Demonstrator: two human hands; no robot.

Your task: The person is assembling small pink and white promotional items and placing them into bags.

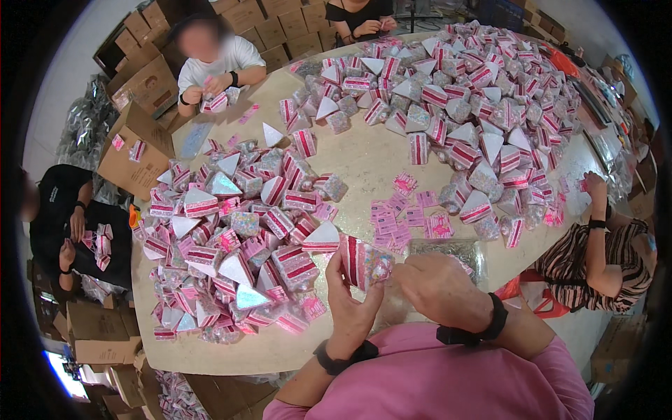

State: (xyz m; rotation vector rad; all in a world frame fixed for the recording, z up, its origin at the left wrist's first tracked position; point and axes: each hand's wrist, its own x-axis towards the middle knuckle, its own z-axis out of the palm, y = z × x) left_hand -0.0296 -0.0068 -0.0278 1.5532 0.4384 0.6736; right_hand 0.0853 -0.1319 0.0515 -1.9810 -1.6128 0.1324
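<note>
A cake-slice-shaped piece with pink, white and dark red layers and a shiny, iridescent side is in my left hand, the fingers wrapped round it. My right hand is at the right end of that piece, its fingers closed in a pinch. Whatever lies between those fingertips is hidden. Just beyond my hands, small pink printed cards lie scattered on the table. Beside my right hand is a flat stack of see-through plastic bags, partly covered by that hand.
A heap of similar cake-slice pieces covers the table's left side; a larger heap fills the far right. Co-workers sit at the far left, left and right, some handling pieces. Cardboard boxes stand around the pale table.
</note>
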